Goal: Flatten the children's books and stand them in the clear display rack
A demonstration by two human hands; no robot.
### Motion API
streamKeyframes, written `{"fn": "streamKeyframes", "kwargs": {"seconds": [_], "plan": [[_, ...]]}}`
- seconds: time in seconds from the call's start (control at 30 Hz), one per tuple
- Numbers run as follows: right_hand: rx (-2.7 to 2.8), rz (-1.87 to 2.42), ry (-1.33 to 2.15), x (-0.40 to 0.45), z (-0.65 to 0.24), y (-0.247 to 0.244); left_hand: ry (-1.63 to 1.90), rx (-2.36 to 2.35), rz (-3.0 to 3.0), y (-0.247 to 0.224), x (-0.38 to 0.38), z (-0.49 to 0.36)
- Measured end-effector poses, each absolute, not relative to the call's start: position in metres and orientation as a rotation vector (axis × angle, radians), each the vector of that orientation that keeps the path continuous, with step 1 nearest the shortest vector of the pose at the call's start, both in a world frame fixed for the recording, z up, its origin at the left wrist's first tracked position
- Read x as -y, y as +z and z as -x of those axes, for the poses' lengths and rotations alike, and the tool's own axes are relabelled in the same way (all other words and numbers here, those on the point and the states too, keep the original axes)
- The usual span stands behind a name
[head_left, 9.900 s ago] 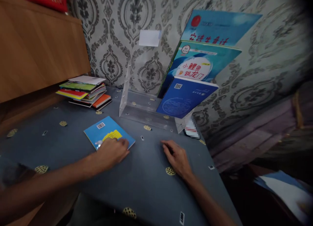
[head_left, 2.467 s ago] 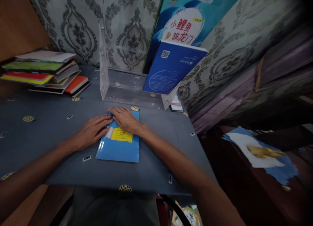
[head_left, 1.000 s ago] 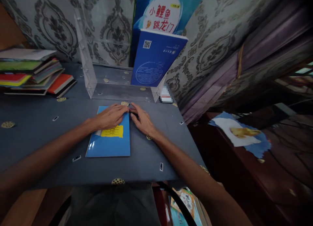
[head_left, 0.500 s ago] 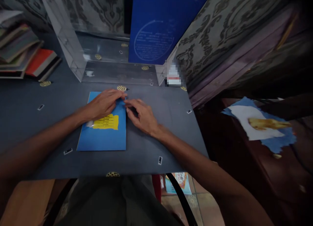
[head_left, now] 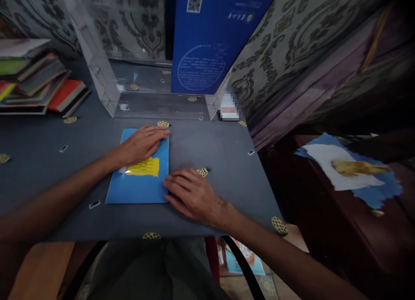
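A blue booklet (head_left: 136, 189) with a ragged-edged yellow text patch lies flat on the grey patterned table cover. Across its upper part rests my left hand (head_left: 144, 142), palm down, the fingers reaching to the top right corner and covering some of the patch. My right hand (head_left: 194, 196) lies at the booklet's lower right edge, with its fingertips touching that edge and its fingers loosely stretched. Neither hand grips anything; the undersides of the fingers are hidden.
A clear acrylic rack (head_left: 158, 105) stands behind the booklet, with a tall blue folder-like panel (head_left: 199, 40) in it. Stacked books (head_left: 35, 81) sit at the far left. To the right, a lower dark surface holds blue and white sheets (head_left: 333, 170) with a yellowish item.
My right hand has slid from the booklet's upper right edge down to its lower right edge. My left hand stays on the upper part. The view has shifted slightly.
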State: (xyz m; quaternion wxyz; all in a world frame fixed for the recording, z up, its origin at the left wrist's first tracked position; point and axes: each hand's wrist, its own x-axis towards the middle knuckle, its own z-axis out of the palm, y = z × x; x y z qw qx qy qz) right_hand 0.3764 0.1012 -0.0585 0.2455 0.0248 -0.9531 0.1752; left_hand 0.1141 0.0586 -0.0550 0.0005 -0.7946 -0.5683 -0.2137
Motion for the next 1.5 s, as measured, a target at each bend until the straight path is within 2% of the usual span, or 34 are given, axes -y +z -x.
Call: {"fn": "streamKeyframes", "kwargs": {"seconds": [0.17,0.3,0.5,0.63,0.83,1.03,1.23,1.5], "plan": [[2.684,-0.047,0.471,-0.096,-0.377,-0.057,-0.440,1.813,2.417,-0.043,-0.051,-0.113],[2.682,-0.014,0.491,-0.092,-0.380,-0.054,-0.352,2.074,2.194,-0.029,-0.019,-0.100],[2.699,0.070,0.498,-0.084,-0.379,-0.059,-0.912,2.591,1.861,-0.029,0.045,-0.091],[2.766,0.164,0.529,-0.080,-0.373,-0.056,-1.286,2.673,1.819,-0.038,0.057,-0.101],[2.855,0.174,0.590,-0.081,-0.378,-0.054,-1.487,2.730,1.785,-0.046,0.055,-0.111],[2.826,0.119,0.574,-0.088,-0.375,-0.059,-1.125,2.686,1.872,-0.044,0.057,-0.116],[2.816,0.075,0.584,-0.105,-0.365,-0.060,-0.973,2.636,1.870,-0.045,0.050,-0.107],[2.782,-0.016,0.822,-0.146,-0.356,-0.062,-0.499,2.441,1.916,-0.043,0.050,-0.106]]}}
